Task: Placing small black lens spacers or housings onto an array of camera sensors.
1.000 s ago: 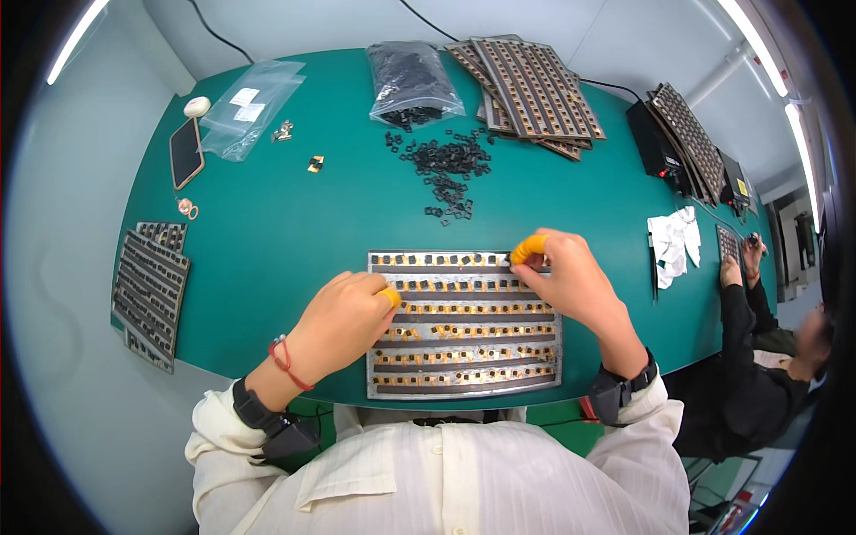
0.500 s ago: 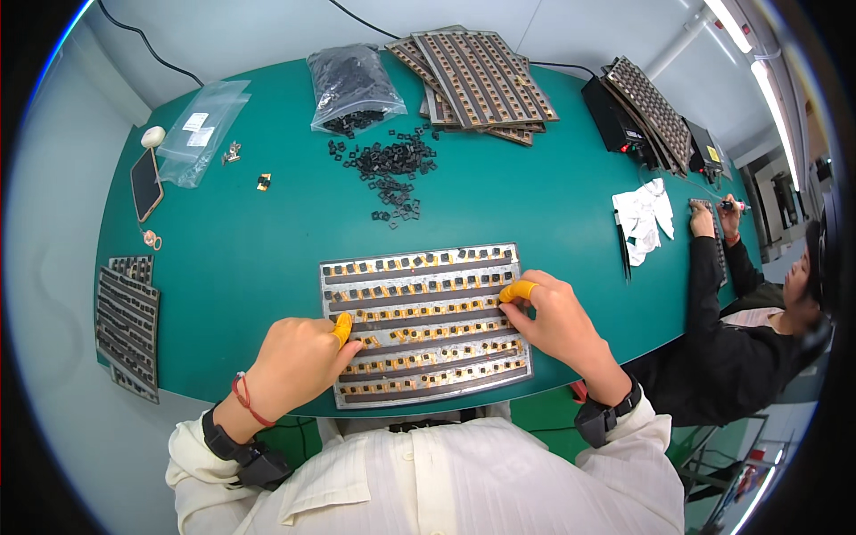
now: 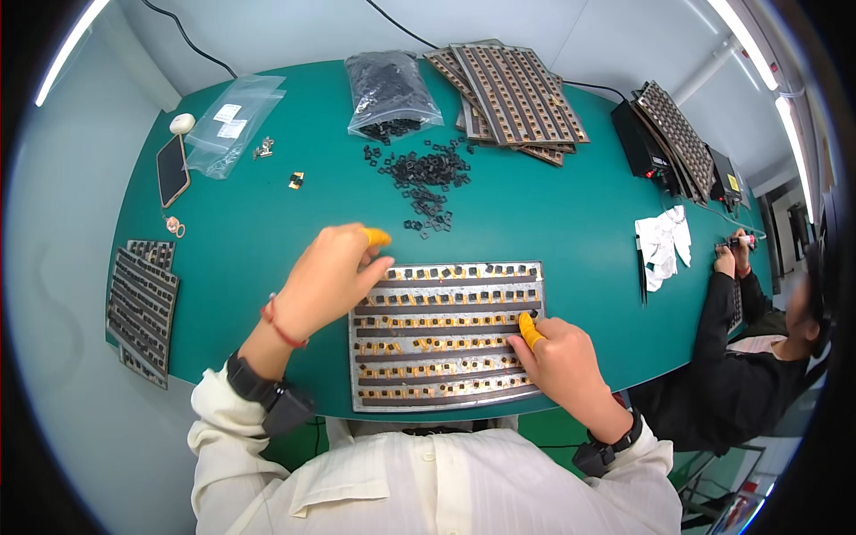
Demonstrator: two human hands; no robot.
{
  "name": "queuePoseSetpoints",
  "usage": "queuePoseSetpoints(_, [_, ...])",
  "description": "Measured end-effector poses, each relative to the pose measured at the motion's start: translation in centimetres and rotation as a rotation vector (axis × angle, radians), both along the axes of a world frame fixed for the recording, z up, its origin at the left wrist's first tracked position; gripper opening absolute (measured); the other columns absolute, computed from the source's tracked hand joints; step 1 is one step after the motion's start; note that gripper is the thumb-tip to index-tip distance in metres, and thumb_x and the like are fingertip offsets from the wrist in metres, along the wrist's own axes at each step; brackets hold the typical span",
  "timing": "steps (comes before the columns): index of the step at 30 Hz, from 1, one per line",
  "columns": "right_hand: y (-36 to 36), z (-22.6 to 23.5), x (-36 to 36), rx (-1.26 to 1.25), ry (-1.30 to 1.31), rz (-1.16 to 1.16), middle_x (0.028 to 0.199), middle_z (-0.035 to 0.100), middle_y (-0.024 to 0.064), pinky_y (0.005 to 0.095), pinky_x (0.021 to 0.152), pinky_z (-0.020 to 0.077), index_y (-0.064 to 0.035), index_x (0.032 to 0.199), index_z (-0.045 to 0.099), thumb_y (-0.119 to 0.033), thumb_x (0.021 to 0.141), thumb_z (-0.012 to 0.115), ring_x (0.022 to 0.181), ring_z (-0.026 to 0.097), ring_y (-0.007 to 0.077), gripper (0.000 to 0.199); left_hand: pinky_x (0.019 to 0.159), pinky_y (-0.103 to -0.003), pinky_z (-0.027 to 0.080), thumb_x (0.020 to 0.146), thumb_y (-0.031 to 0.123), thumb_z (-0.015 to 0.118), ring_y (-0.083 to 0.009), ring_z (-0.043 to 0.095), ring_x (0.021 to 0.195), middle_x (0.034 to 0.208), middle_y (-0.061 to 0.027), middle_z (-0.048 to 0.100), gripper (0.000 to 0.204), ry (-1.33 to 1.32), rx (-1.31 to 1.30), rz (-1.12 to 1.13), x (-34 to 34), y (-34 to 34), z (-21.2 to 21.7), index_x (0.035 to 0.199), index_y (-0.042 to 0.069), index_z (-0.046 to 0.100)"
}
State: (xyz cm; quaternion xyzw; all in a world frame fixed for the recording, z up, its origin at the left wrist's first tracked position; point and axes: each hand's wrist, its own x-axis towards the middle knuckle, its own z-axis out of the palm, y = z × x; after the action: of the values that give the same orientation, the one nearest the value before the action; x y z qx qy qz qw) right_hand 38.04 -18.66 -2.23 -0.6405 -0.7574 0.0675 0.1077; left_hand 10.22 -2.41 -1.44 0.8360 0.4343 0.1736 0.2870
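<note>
In front of me lies a metal tray (image 3: 443,402) with several rows of small gold strips carrying black square pieces. Above its far left corner is my left hand (image 3: 334,272), its thumb and yellow-covered index finger apart with nothing visible between them. My right hand (image 3: 563,358) rests at the tray's right side. Its yellow-covered index fingertip touches the tray beside a small black square piece (image 3: 533,313); the thumb lies apart from it, the other fingers curled. Beyond the tray is a pile of loose black square pieces (image 3: 431,169).
A clear bag of black pieces (image 3: 385,87) and stacked trays (image 3: 522,94) stand at the back. More trays (image 3: 143,308), a phone (image 3: 173,172) and an empty plastic bag (image 3: 234,129) are left. On the right lie white cloth (image 3: 664,245) and tweezers (image 3: 641,269), near a co-worker (image 3: 758,357).
My left hand has left the tray's left edge and moved away from me toward the pile. My right hand has shifted slightly nearer along the right side. The whole view has shifted a little.
</note>
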Motion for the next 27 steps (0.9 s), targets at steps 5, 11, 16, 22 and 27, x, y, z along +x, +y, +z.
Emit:
queuePoseSetpoints(5, [0.6,0.5,-0.7,0.007,-0.056,0.061,0.062,0.054,0.0114,0.0405,0.054,0.0468,-0.0005,0.062,0.06,-0.021,0.086,0.074,0.059,0.058,0.0286,0.035,0.076,-0.035,0.052,0.08,0.013,0.078,-0.0244,0.066,0.082,0.092,-0.014,0.069,0.032,-0.089,0.018,0.07,2.3,2.7,-2.3,0.107,-0.003,0.069])
queuePoseSetpoints(11, [0.8,0.7,0.0,-0.06,0.05,0.014,0.06,0.054,0.0127,0.0408,0.053,0.0478,0.0009,0.062,0.061,-0.019,0.088,0.07,0.055,0.058,0.0303,0.035,0.07,-0.034,0.053,0.078,0.013,0.08,-0.0214,0.065,0.074,0.087,-0.0131,0.068,0.029,-0.093,0.006,0.05,3.7,4.3,-3.8,0.1,-0.004,0.07])
queuePoseSetpoints(16, [2.6,2.2,0.0,-0.229,0.041,0.02,0.056,0.057,0.0182,0.0445,0.051,0.047,0.0026,0.06,0.06,-0.021,0.086,0.071,0.049,0.056,0.0375,0.037,0.065,-0.037,0.054,0.08,0.012,0.076,-0.0275,0.065,0.067,0.08,-0.0128,0.066,0.018,0.019,0.103,-0.046,3.7,4.2,-2.4,0.088,-0.003,0.072])
queuePoseSetpoints(22, [4.7,4.2,0.8,-0.424,0.017,0.091,0.062,0.061,0.0218,0.0451,0.057,0.0508,0.0047,0.067,0.066,-0.024,0.085,0.072,0.057,0.061,0.0392,0.035,0.066,-0.043,0.053,0.085,0.013,0.07,-0.0339,0.063,0.07,0.079,-0.013,0.063,0.014,0.186,0.336,-0.075,3.4,2.2,-2.7,0.081,-0.001,0.072])
queuePoseSetpoints(27, [9.7,4.7,-0.2,-0.248,0.203,0.112,0.073,0.067,0.0224,0.0437,0.066,0.0551,0.0052,0.083,0.071,-0.014,0.086,0.07,0.069,0.067,0.038,0.02,0.07,-0.041,0.053,0.088,0.015,0.069,-0.0329,0.064,0.075,0.084,-0.0125,0.063,0.016,0.107,0.435,0.01,2.3,2.7,-3.6,0.086,0.0,0.072])
